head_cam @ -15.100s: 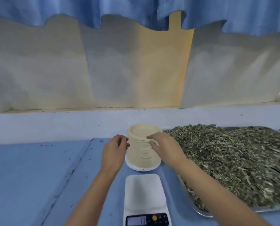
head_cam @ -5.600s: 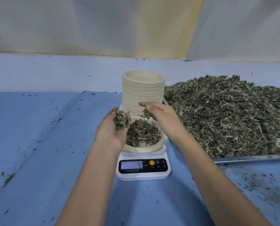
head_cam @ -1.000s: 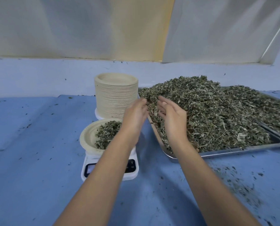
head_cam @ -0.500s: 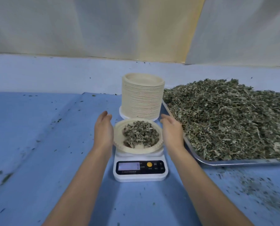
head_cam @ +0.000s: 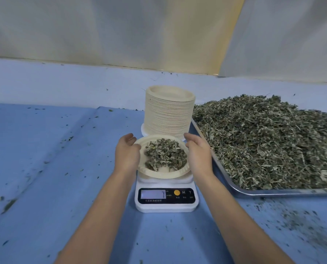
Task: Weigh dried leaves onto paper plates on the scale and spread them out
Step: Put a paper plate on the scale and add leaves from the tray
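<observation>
A beige paper plate point(head_cam: 159, 173) sits on the white digital scale point(head_cam: 166, 205), whose display reads 7. A small heap of dried green leaves point(head_cam: 164, 155) lies in the plate's middle. My left hand point(head_cam: 126, 155) cups the plate's left rim with the thumb on the edge. My right hand point(head_cam: 199, 155) cups the right rim the same way. Both hands hold the plate from the sides. Their fingers under the rim are hidden.
A tall stack of paper plates point(head_cam: 169, 115) stands just behind the scale. A metal tray point(head_cam: 273, 192) piled with dried leaves point(head_cam: 263, 140) fills the right side. Leaf crumbs litter the blue table cover point(head_cam: 54, 168), most thickly at the front right.
One second ago both hands were at the tray's leaf pile. Half a second ago they stood beside the plate, and now they have closed in onto its rim.
</observation>
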`<state>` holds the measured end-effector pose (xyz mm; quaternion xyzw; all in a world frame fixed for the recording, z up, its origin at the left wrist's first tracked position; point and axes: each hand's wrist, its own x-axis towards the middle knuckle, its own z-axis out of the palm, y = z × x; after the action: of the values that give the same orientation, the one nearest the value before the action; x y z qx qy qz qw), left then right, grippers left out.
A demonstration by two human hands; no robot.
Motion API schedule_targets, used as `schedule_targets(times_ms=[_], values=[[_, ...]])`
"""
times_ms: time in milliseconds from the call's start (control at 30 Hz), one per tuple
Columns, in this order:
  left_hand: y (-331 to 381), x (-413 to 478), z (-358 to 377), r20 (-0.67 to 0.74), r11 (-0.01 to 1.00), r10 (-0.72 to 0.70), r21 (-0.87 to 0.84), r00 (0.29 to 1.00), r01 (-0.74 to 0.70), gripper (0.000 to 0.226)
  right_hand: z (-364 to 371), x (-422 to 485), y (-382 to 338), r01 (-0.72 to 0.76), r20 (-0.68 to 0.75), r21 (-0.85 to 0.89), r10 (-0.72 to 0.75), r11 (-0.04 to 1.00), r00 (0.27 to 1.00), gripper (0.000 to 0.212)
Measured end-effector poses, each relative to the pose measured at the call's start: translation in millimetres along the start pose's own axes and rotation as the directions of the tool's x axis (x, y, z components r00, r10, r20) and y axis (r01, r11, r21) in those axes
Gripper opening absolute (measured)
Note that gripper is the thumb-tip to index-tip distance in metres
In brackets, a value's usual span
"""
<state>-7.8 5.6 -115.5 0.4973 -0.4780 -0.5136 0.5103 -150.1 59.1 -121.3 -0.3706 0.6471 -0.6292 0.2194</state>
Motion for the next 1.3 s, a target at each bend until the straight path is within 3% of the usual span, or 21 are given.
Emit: schedule_targets(times_ms=[167,267,367,467,533,733,833,1000,1200,1300], values=[[1.3,6.3,-8.9,-0.091,0.984,-0.031,-0.175,0.995,0.015,0.053,2.0,-2.6,-12.9,-0.031,0.012,0.135,0.030,0.990,0.999,0.040],[6.8,12.0,-18.8,-0.157,0.968,-0.045,-0.249,0.987,0.004,0.051,4.4,-2.7,-20.4,-0.129,0.051,0.227,0.120,0.965,0.991,0.036],[13.4,16.1,-28.5,-0.247,0.954,-0.036,-0.299,0.968,-0.041,0.051,8.6,-3.8,-25.7,-0.286,0.232,0.318,0.218,0.904,0.948,0.013],[17.0,19.6,-34.4,-0.318,0.949,-0.006,-0.302,0.948,-0.095,0.049,18.6,-8.0,-28.1,-0.436,0.425,0.331,0.281,0.837,0.861,0.009],[19.1,24.5,-39.3,-0.329,0.949,0.003,-0.297,0.944,-0.107,0.047,30.0,-5.7,-27.8,-0.486,0.454,0.321,0.318,0.813,0.832,0.007],[28.5,55.2,-65.2,-0.243,0.957,-0.134,-0.283,0.961,0.062,0.059,75.0,14.1,-32.4,-0.559,0.464,0.342,0.382,0.756,0.799,0.014],[25.9,70.3,-76.6,-0.128,0.912,-0.254,-0.361,0.959,0.194,0.020,103.8,24.3,-33.7,-0.575,0.435,0.350,0.416,0.739,0.799,0.022],[19.1,96.8,-89.5,0.005,0.869,-0.391,-0.327,0.921,0.371,0.011,150.9,46.8,-34.9,-0.581,0.385,0.334,0.454,0.742,0.803,0.031],[8.3,146.1,-82.2,-0.010,0.871,-0.387,-0.330,0.922,0.363,0.011,193.4,76.4,-32.0,-0.598,0.371,0.270,0.492,0.755,0.788,0.032],[3.2,174.7,-68.2,-0.044,0.881,-0.372,-0.332,0.927,0.337,0.004,207.3,92.4,-29.9,-0.650,0.394,0.232,0.541,0.724,0.743,0.040]])
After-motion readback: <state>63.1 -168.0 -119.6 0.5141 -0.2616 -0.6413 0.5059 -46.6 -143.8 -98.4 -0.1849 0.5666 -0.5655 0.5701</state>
